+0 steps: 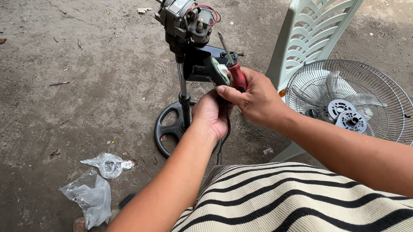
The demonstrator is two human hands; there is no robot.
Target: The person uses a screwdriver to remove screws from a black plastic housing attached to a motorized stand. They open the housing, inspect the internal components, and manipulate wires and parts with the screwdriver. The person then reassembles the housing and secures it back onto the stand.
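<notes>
Closest in, the left hand [210,114] is wrapped around the lower end of the dark neck housing [204,66] of a stripped-down stand fan, fingers curled shut on it just under the motor. The right hand [255,99] sits right beside it, closed on a red-handled screwdriver [234,71] whose shaft points up toward the motor.

The bare fan motor [183,15] sits on top of the chrome pole [183,94], spindle sticking out, red wires looped on the side. I'd say it's top-heavy: metal motor on a thin pole over a round base [168,129], so gripping at the neck like that looks right for steadying it. I'd keep off the wires, they look easy to snag.

Further out on the right, the wire fan guard [378,97] leans on a pale plastic chair [321,13]. Crumpled plastic bags [93,192] lie on the dirt ground [18,109] to the left.
</notes>
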